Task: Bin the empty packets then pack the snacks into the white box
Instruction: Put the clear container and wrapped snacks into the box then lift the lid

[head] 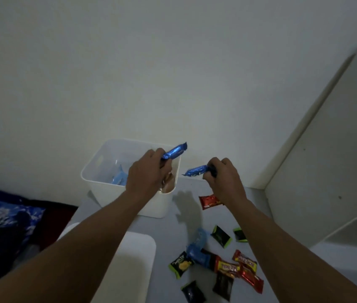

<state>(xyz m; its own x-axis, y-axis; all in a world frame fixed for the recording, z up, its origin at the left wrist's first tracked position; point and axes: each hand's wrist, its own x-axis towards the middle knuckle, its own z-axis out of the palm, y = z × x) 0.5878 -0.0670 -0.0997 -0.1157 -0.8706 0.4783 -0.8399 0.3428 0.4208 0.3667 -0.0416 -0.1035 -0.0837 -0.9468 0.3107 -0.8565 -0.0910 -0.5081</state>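
Note:
A white box (99,162) stands on the grey table against the wall, with a light blue packet (119,179) and a brownish snack inside. My left hand (146,173) hovers over the box's right side, shut on a shiny blue snack bar (174,152). My right hand (221,177) is just right of the box, above the table, shut on a second blue snack bar (195,171). Several snacks lie on the table near me: a red packet (209,201), black-and-green packets (221,236), red-and-yellow bars (244,260) and a blue packet (198,246).
A white lid or bin top (134,254) sits at the table's near left. A white shelf unit (326,160) stands at the right. Dark blue fabric (5,215) lies left of the table. The wall is right behind the box.

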